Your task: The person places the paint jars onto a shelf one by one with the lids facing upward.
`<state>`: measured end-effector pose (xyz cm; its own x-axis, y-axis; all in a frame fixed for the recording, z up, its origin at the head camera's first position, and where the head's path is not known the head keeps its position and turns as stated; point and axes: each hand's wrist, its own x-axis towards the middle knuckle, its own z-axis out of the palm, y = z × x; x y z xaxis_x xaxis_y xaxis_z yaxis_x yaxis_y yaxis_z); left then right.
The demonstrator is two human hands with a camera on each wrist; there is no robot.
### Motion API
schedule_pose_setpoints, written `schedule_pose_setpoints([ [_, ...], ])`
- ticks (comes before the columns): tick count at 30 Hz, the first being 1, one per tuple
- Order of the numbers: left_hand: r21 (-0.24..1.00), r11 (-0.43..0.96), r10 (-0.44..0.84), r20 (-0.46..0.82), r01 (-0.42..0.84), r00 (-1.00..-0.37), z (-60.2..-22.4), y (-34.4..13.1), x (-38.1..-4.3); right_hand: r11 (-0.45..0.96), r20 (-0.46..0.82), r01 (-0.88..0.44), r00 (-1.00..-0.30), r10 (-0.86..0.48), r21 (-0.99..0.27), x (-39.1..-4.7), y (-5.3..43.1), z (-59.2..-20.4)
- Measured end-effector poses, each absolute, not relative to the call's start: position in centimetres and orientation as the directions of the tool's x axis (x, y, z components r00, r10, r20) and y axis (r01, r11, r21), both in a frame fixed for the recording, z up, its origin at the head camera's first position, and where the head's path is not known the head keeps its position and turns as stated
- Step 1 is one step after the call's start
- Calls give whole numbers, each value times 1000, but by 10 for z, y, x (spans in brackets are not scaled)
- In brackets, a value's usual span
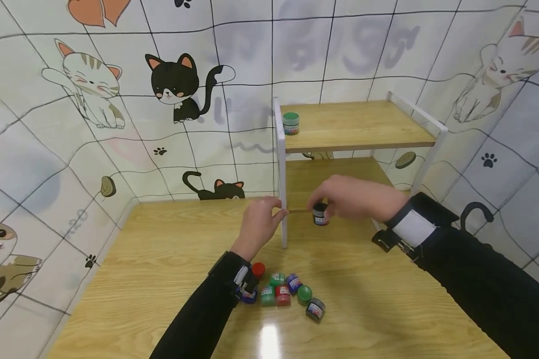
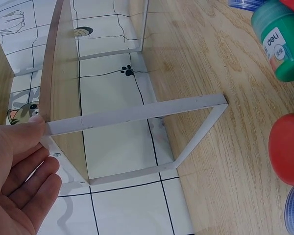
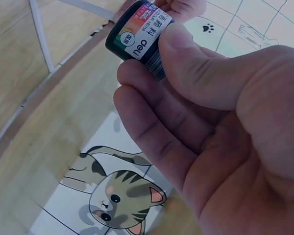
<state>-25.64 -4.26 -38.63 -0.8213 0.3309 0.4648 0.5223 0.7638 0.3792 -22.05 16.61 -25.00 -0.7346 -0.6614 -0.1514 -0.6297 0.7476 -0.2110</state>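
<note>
My right hand (image 1: 348, 197) pinches a small black paint jar (image 1: 320, 214) between thumb and fingers, in front of the lower board of a two-tier shelf (image 1: 359, 124). In the right wrist view the jar's label (image 3: 144, 32) shows, and the jar is tilted. My left hand (image 1: 260, 222) holds the white front upright (image 2: 137, 115) at the shelf's left side, its thumb against the post and its fingers curled beside it. A green-lidded paint jar (image 1: 291, 123) stands at the left end of the top board.
Several paint jars lie grouped on the wooden table (image 1: 170, 259) near my left wrist, among them a red jar (image 1: 283, 295), a green jar (image 1: 267, 296), a purple jar (image 1: 294, 283) and a dark jar (image 1: 316, 310). A cat-patterned wall (image 1: 251, 55) stands behind.
</note>
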Motion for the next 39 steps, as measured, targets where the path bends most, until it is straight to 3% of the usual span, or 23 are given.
schedule_pose_setpoints([
  [24,425,758,311,429,494,-848,-384,-42,-255,759,-51,-636,-761,-647,-138,-230,159,-164],
  [39,413,752,320,453,514,-832,-384,-43,-255,791,-89,-607,-786,-611,-70,-251,153,-118],
])
